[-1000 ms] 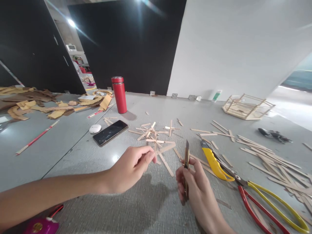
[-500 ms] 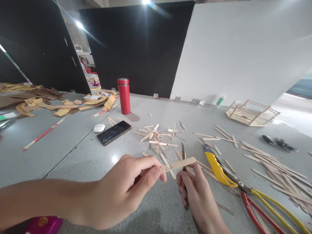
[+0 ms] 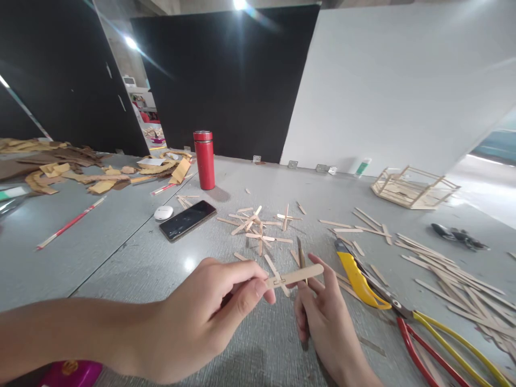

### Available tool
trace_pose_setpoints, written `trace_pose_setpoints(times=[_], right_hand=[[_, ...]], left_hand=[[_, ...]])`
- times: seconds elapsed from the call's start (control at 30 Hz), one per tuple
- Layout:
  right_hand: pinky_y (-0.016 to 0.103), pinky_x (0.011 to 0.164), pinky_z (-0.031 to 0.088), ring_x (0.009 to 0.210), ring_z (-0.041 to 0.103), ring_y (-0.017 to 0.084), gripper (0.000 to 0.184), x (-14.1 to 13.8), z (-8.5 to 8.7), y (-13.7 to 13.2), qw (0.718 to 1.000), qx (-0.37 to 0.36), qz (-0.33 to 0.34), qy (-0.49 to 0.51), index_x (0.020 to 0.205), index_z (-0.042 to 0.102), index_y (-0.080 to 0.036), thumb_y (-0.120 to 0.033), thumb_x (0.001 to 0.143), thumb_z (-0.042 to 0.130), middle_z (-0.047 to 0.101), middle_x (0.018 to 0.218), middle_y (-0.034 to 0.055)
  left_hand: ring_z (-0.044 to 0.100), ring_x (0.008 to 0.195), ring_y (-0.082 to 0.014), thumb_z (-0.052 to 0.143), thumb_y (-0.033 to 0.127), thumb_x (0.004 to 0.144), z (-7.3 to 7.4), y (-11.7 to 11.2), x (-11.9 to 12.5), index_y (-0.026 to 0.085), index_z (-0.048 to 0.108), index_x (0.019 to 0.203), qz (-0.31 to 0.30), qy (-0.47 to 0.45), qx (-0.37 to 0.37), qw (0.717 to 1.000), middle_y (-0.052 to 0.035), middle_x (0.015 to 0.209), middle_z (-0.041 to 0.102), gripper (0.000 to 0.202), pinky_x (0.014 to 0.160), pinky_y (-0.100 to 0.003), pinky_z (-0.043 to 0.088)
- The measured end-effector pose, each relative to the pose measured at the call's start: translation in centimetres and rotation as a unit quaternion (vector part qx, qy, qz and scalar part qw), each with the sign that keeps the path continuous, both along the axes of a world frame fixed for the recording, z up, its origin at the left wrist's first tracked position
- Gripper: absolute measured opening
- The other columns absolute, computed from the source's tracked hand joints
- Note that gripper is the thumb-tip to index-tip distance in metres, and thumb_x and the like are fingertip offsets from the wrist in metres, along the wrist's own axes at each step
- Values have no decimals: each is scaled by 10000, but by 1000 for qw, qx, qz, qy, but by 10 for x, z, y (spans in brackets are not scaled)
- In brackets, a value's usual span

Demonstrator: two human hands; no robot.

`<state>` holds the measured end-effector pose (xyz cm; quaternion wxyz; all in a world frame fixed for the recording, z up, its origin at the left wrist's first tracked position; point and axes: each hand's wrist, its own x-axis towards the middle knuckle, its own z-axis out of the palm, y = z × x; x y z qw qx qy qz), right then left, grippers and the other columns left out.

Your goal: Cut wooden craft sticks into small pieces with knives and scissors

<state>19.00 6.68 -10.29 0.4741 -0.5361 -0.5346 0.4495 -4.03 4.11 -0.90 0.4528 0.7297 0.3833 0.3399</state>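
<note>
Right now my left hand (image 3: 213, 317) pinches a flat wooden stick (image 3: 304, 273) by one end between thumb and fingers, a small marked patch showing near the grip, while my right hand (image 3: 324, 322) curls round a slim knife (image 3: 301, 257), blade up, behind the stick's free end, and whether that forefinger touches the wood I can't tell. Just past them, loose and crossed sticks (image 3: 261, 236) scatter over the tabletop (image 3: 133, 269), with shears (image 3: 398, 305) close on my right. Farther out, it's the phone (image 3: 188, 220) on the left, a red flask (image 3: 205, 164) standing behind, and a wooden frame (image 3: 415, 188) far right.
</note>
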Motion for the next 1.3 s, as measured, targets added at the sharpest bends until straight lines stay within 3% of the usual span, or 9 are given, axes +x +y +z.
trace_pose_setpoints(times=[0.07, 0.27, 0.37, 0.47, 0.6, 0.73, 0.87, 1.17, 1.3], right_hand=[[220, 262, 412, 338, 434, 83, 660, 0, -2, 1, 1000, -3, -7, 8, 1504, 266, -331, -567, 966, 569, 605, 790, -57], [217, 294, 405, 319, 467, 122, 472, 1, 1, -2, 999, -32, 21, -25, 1203, 513, -213, -629, 979, 514, 509, 504, -96], [262, 425, 504, 441, 552, 136, 442, 3, 4, -5, 999, -8, 34, 12, 1262, 541, -200, -562, 1033, 434, 604, 642, -37], [269, 471, 505, 557, 580, 127, 371, 8, 5, -3, 999, 6, 36, 28, 1318, 548, -208, -386, 1041, 378, 695, 1010, 61], [266, 471, 428, 565, 518, 137, 378, 20, 10, 11, 978, 36, 69, -193, 1221, 577, -214, -190, 985, 283, 705, 982, 50], [328, 606, 434, 620, 580, 189, 305, 31, 24, 24, 931, 51, 129, -337, 977, 657, -214, -136, 928, 366, 695, 747, 27], [380, 704, 413, 730, 627, 247, 284, 39, 35, 23, 889, 89, 173, -414, 902, 668, -205, -166, 957, 392, 697, 763, 71], [338, 671, 487, 698, 665, 213, 321, 48, 25, 11, 862, 169, 184, -442, 944, 642, -219, -242, 1074, 349, 723, 826, 59], [369, 723, 561, 788, 720, 236, 332, 54, 10, 8, 856, 211, 145, -449, 1145, 667, -206, -239, 1083, 343, 747, 951, 99]], left_hand=[[271, 505, -70, 413, 420, 1114, -1, 1, 0, 202, 624, 961, 0, 8, 0, 1000, 97, 583, 320, 340, 489, -194, 266], [268, 506, -82, 380, 458, 1113, 0, 2, 2, 208, 627, 967, -5, 35, -3, 999, 97, 575, 302, 380, 507, -211, 277], [299, 526, -94, 365, 465, 1111, 0, 6, 0, 218, 607, 945, -16, 85, -12, 996, 86, 599, 337, 382, 519, -228, 288], [366, 564, -107, 379, 367, 1102, -3, 15, -2, 220, 572, 859, -77, 196, -12, 978, 69, 618, 414, 344, 562, -246, 313], [513, 746, -131, 457, 166, 1010, -18, 27, -1, 190, 559, 756, -205, 272, 2, 940, 24, 738, 557, 275, 734, -264, 388], [532, 715, -138, 509, 150, 968, -38, 37, 6, 186, 672, 829, -214, 262, -21, 941, 13, 717, 589, 218, 693, -261, 388], [503, 607, -121, 575, 183, 950, -53, 46, 11, 160, 728, 1051, -183, 232, -51, 954, 24, 693, 597, 185, 585, -236, 361], [430, 536, -98, 516, 279, 1003, -70, 49, 17, 140, 655, 935, -145, 119, -89, 978, 57, 621, 504, 207, 535, -222, 336], [435, 566, -100, 442, 403, 1052, -81, 49, 22, 173, 543, 961, -111, 48, -102, 987, 62, 676, 463, 267, 532, -209, 368]])
